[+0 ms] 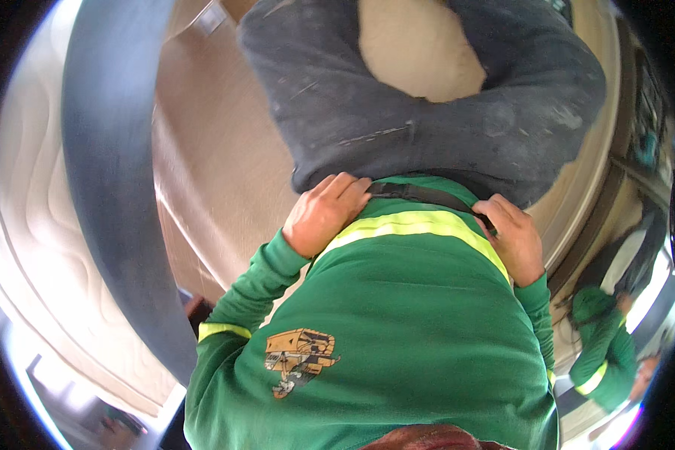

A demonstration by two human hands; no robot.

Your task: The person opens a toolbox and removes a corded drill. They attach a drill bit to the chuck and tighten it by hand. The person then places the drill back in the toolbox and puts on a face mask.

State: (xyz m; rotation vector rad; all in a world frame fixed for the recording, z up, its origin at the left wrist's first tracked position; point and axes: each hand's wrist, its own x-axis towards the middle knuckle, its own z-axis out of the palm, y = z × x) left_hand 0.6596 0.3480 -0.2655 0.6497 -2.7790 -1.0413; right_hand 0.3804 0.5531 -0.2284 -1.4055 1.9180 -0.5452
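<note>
I look straight down my own body. My left hand (pixel 324 211) and my right hand (pixel 515 238) rest at my waist, one on each side. Both curl around the ends of a black strap (pixel 420 193) that runs across the lower edge of my green sweatshirt (pixel 397 322). A yellow reflective band (pixel 420 223) lies just under the strap. Beyond my hands are my dark grey trousers (pixel 367 97), dusty and creased. The fingertips of both hands are tucked out of sight.
Beige wood-look floor (pixel 217 150) lies under me. A broad grey-blue curved band (pixel 105 165) runs down the left side, with a pale wavy surface (pixel 30 225) beyond it. At the right, a figure in a green top (pixel 600 345) shows, perhaps a reflection.
</note>
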